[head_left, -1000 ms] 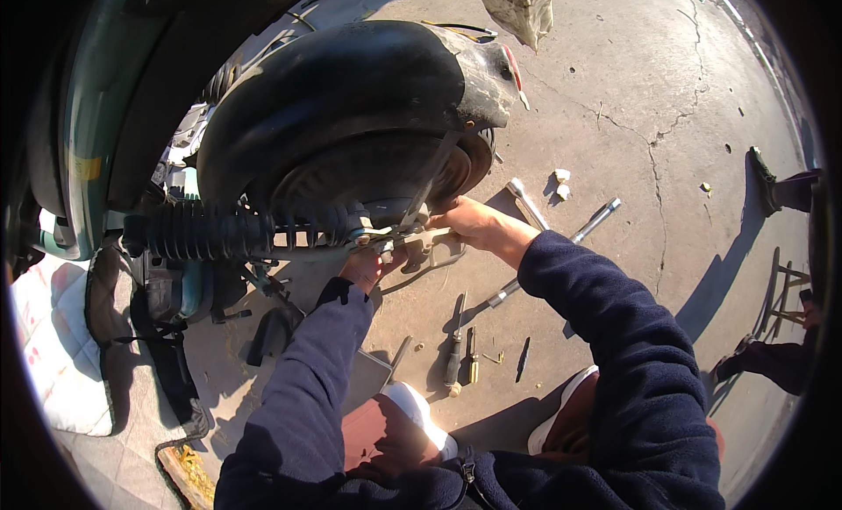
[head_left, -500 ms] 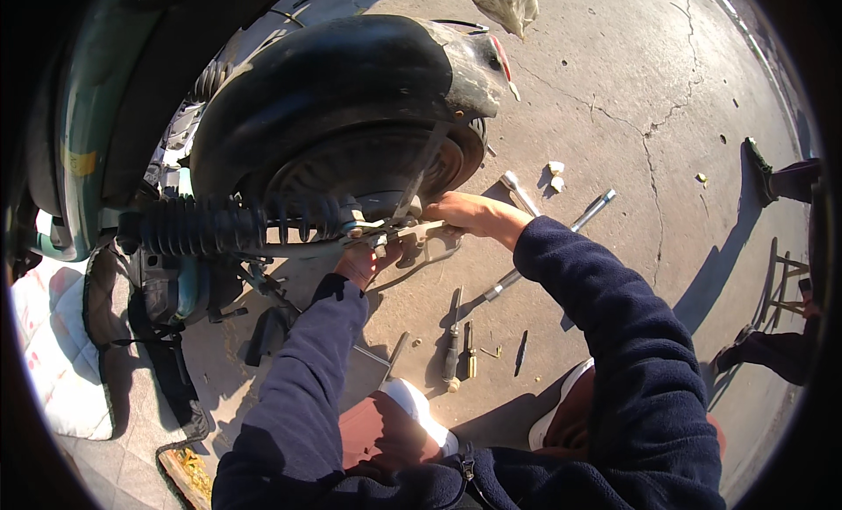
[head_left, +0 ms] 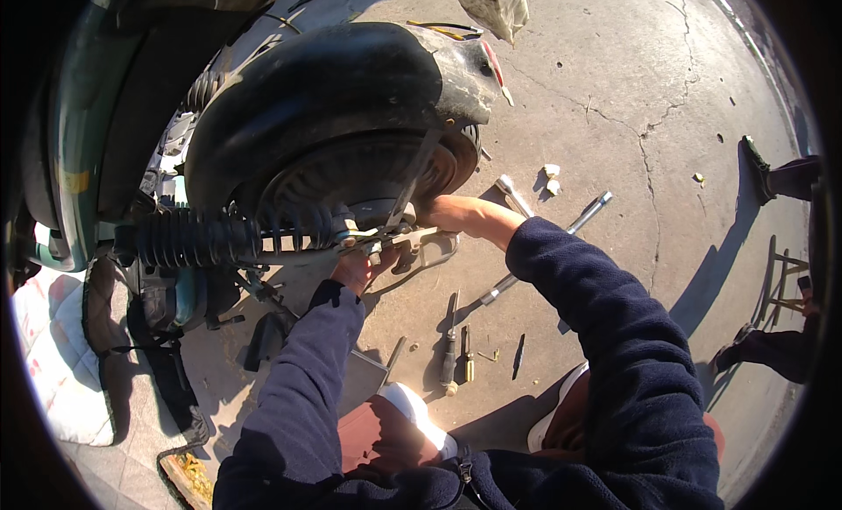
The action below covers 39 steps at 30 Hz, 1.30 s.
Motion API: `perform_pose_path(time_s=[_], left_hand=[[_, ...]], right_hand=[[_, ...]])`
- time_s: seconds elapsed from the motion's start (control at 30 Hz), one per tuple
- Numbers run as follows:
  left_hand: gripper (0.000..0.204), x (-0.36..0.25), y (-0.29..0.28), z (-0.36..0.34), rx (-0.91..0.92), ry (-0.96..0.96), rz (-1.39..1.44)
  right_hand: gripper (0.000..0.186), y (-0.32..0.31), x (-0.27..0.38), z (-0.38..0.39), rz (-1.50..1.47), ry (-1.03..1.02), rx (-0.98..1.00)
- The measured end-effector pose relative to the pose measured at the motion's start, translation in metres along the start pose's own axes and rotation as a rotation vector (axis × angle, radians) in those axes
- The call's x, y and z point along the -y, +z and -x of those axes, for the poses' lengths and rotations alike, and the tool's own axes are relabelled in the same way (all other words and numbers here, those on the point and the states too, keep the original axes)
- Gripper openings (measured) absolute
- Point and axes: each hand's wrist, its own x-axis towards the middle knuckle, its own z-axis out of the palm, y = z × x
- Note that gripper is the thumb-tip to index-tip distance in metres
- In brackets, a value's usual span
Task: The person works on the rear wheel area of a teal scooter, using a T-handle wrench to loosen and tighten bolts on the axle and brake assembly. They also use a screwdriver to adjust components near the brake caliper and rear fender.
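Note:
A scooter's rear wheel (head_left: 342, 172) sits under a scuffed black mudguard (head_left: 324, 89). Beside it a black coil-spring shock absorber (head_left: 189, 235) runs to a metal bracket (head_left: 417, 241) near the wheel hub. From below, my left hand (head_left: 353, 270) reaches up to this bracket, its fingers mostly hidden behind the metal. My right hand (head_left: 452, 213) is at the bracket's right end, close to the wheel; its fingertips disappear behind the parts there. What either hand holds, if anything, is hidden. A thin flat metal strip (head_left: 417, 177) slants across the wheel above the hands.
A cross-shaped lug wrench (head_left: 586, 213) lies on the concrete by my right forearm. Two screwdrivers (head_left: 451, 356) and a dark pen-like tool (head_left: 519, 356) lie before my shoes. A quilted cover (head_left: 57, 361) hangs at left. Another person's foot (head_left: 756, 170) and a wooden stool (head_left: 782, 278) are at right.
My right hand has shifted slightly left and deeper toward the hub, so its fingers show less. My left hand stays under the bracket. The whole view has shifted a little.

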Motion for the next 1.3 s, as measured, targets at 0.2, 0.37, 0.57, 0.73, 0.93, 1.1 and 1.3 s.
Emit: perform_pose_path(time_s=[0.2, 0.37, 0.57, 0.73, 0.93, 1.1, 1.3], left_hand=[[0.044, -0.004, -0.001, -0.001, -0.162, -0.032, 0.135], [0.035, -0.003, -0.006, -0.003, -0.058, 0.059, -0.204], [0.046, -0.003, -0.01, -0.005, -0.137, 0.03, -0.248], [0.047, 0.0, -0.001, -0.004, 0.107, -0.068, -0.062], [0.061, 0.001, 0.003, -0.005, 0.229, -0.155, -0.088], [0.057, -0.004, -0.009, 0.003, -0.125, 0.02, -0.282], [0.051, -0.005, -0.012, -0.002, 0.14, -0.18, -0.012]], right_hand=[[0.025, 0.0, 0.008, 0.003, -0.153, 0.112, -0.008], [0.023, -0.007, 0.01, 0.001, -0.032, 0.263, 0.024], [0.025, -0.002, 0.008, 0.003, -0.216, 0.137, -0.066], [0.022, -0.006, 0.015, 0.007, -0.09, 0.176, -0.022], [0.016, -0.007, 0.031, 0.022, -1.229, 0.545, -0.04], [0.028, -0.009, 0.042, 0.026, -1.042, 0.509, -0.067], [0.03, -0.008, 0.046, 0.026, -1.164, 0.591, -0.16]])
